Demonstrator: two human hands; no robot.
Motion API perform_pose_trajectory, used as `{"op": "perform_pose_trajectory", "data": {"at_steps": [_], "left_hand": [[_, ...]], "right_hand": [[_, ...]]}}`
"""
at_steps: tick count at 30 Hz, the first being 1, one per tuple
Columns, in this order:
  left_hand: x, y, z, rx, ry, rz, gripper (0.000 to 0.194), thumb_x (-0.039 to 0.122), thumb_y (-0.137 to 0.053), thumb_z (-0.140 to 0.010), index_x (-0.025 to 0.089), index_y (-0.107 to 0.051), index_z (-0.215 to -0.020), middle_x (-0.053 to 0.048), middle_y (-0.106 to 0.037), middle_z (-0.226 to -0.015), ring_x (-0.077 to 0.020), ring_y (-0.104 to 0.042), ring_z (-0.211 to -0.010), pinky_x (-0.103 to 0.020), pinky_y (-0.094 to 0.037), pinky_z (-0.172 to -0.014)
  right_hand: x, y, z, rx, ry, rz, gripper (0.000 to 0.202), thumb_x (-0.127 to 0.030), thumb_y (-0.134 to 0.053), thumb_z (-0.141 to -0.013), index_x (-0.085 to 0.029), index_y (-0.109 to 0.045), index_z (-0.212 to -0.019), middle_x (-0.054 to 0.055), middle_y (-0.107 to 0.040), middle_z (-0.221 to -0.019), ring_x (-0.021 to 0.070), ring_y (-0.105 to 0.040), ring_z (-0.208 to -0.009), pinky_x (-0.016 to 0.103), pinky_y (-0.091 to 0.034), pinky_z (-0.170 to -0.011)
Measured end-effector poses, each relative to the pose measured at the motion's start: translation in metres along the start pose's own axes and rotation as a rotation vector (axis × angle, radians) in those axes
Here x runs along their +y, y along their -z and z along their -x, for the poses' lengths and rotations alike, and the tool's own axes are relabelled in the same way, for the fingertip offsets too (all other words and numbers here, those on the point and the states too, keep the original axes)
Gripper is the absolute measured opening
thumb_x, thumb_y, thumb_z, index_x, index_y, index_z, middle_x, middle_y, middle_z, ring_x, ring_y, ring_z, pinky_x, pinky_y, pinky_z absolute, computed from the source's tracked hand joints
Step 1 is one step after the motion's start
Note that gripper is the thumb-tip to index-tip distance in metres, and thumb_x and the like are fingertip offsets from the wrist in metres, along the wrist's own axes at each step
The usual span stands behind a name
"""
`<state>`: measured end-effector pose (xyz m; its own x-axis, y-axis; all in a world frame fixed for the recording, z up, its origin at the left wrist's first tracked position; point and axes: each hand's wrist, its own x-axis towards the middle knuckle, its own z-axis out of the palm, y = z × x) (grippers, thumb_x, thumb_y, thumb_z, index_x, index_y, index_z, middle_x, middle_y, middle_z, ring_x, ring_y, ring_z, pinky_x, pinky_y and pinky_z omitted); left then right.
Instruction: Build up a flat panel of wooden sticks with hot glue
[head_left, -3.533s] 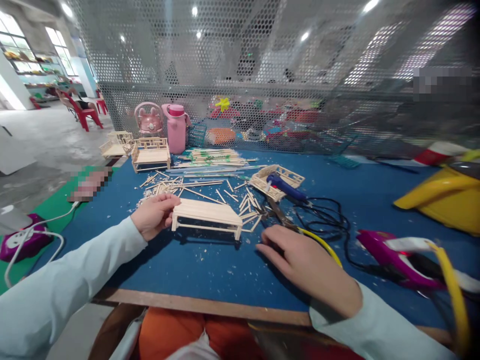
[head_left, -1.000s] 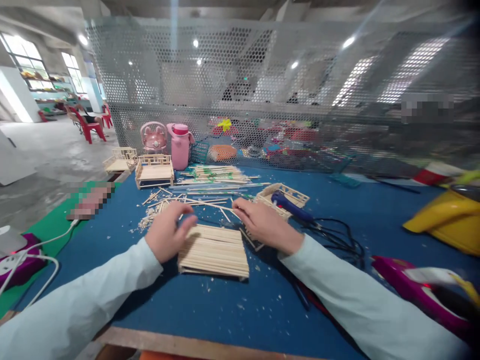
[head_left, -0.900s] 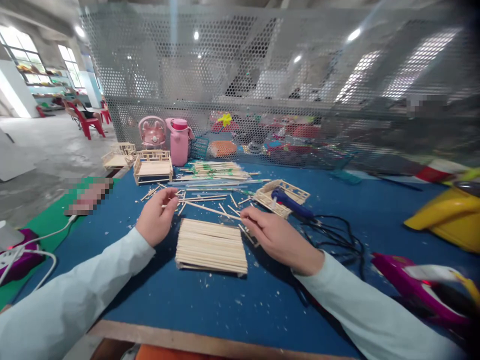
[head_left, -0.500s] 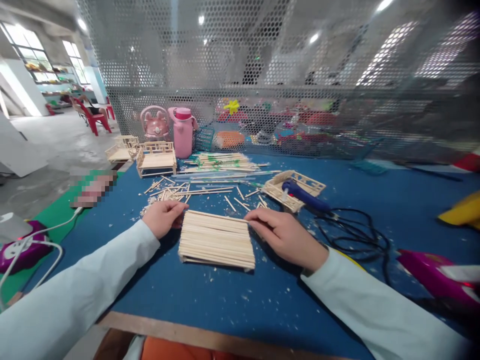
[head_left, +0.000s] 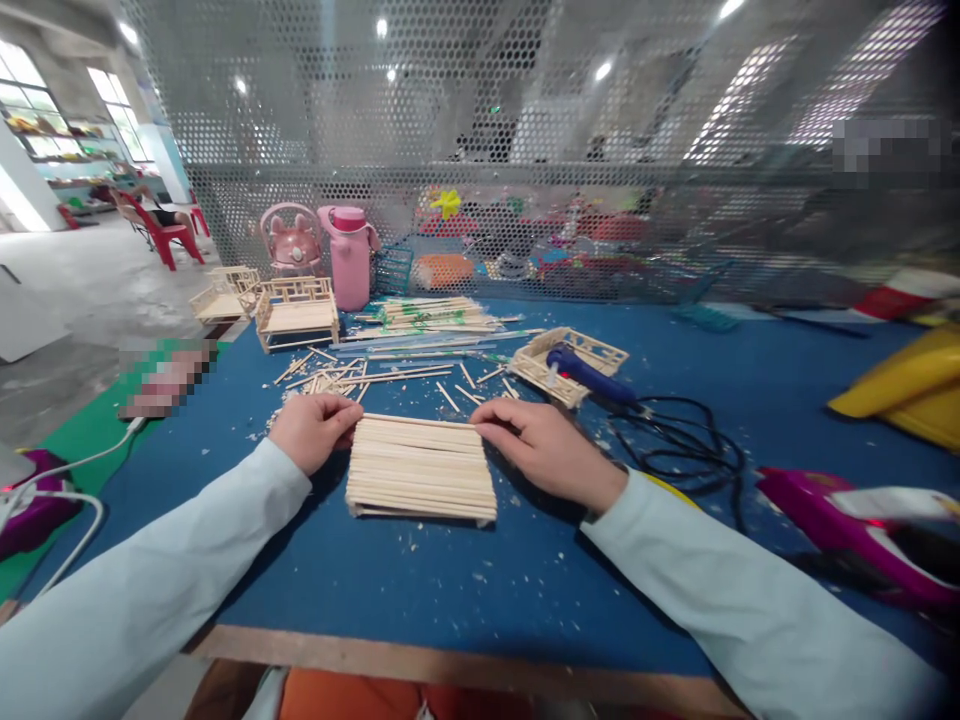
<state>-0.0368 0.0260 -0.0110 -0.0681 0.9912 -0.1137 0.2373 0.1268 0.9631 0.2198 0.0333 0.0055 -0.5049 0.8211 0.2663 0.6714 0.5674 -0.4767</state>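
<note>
Stick (head_left: 420, 421) along slatted panel (head_left: 420, 472), left fingers (head_left: 342, 414) and right fingers (head_left: 493, 412) pinching its ends, green wrapper print (head_left: 405, 316) blurred

- Left hand (head_left: 313, 432) curls, thumb against fingers.
- Right hand (head_left: 544, 445) pinches with its fingertips, back upward.
- Both forearms (head_left: 202, 535) reach forward, angled inward.

The slatted panel (head_left: 420, 470) looks like bare pale wood, matt and ridged stick by stick. Under it the blue tabletop (head_left: 420, 590) is matt and fairly smooth (or so it seems from here), with a front edge (head_left: 300, 650) of brown wood. Behind stands a perforated metal screen (head_left: 420, 120) with a dull sheen. The pink bottle (head_left: 351, 270) and blue glue gun (head_left: 600, 378) look like smooth plastic; the sleeves (head_left: 180, 560) are matt, creased cloth. Off left, the grey floor (head_left: 142, 290) gleams.
</note>
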Motion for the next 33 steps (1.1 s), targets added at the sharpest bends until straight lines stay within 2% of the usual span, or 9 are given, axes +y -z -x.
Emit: {"op": "perform_pose_trajectory", "data": {"at_steps": [9,13,20,28,33], "left_hand": [[0.0033,0.0003,0.0041,0.062,-0.090,-0.254,0.018,0.034,-0.060,-0.066,0.018,-0.064,-0.061,0.003,-0.058,-0.046,-0.0119,-0.052,-0.044,-0.024,-0.043,-0.049],[0.0010,0.0008,0.0029,0.071,-0.131,-0.302,0.019,0.035,-0.059,-0.067,0.018,-0.065,-0.060,0.003,-0.057,-0.045,-0.0115,-0.051,-0.043,-0.023,-0.041,-0.048],[0.0045,-0.0015,0.0052,0.075,-0.045,-0.200,0.018,0.033,-0.061,-0.063,0.017,-0.063,-0.057,0.004,-0.055,-0.042,-0.0100,-0.049,-0.041,-0.022,-0.041,-0.046],[0.0007,-0.0010,0.0038,0.048,-0.027,-0.070,0.015,0.030,-0.066,-0.060,0.016,-0.064,-0.055,0.004,-0.056,-0.043,-0.0090,-0.049,-0.042,-0.021,-0.042,-0.047],[-0.0033,0.0021,-0.0018,-0.021,0.036,0.040,0.020,0.032,-0.072,-0.061,0.014,-0.063,-0.061,0.003,-0.057,-0.047,-0.0072,-0.051,-0.044,-0.020,-0.046,-0.049]], "right_hand": [[-0.0006,0.0004,0.0030,0.019,-0.067,-0.051,0.020,-0.026,-0.047,-0.082,-0.018,-0.065,-0.079,0.003,-0.070,-0.080,0.0151,-0.061,-0.073,0.026,-0.043,-0.069],[-0.0010,-0.0015,0.0027,0.039,-0.156,-0.074,0.019,-0.027,-0.049,-0.079,-0.017,-0.064,-0.074,0.002,-0.068,-0.072,0.0138,-0.057,-0.064,0.024,-0.042,-0.061],[-0.0034,-0.0013,0.0023,0.036,-0.176,-0.064,0.018,-0.026,-0.050,-0.078,-0.016,-0.064,-0.072,0.001,-0.065,-0.066,0.0120,-0.053,-0.059,0.023,-0.039,-0.058],[-0.0022,0.0019,0.0037,-0.007,-0.080,-0.050,0.019,-0.022,-0.047,-0.081,-0.016,-0.065,-0.077,0.003,-0.069,-0.078,0.0138,-0.059,-0.070,0.025,-0.042,-0.067],[-0.0017,0.0018,0.0038,0.000,-0.078,-0.032,0.018,-0.021,-0.047,-0.080,-0.017,-0.064,-0.075,0.003,-0.069,-0.075,0.0136,-0.059,-0.068,0.024,-0.042,-0.065]]}}
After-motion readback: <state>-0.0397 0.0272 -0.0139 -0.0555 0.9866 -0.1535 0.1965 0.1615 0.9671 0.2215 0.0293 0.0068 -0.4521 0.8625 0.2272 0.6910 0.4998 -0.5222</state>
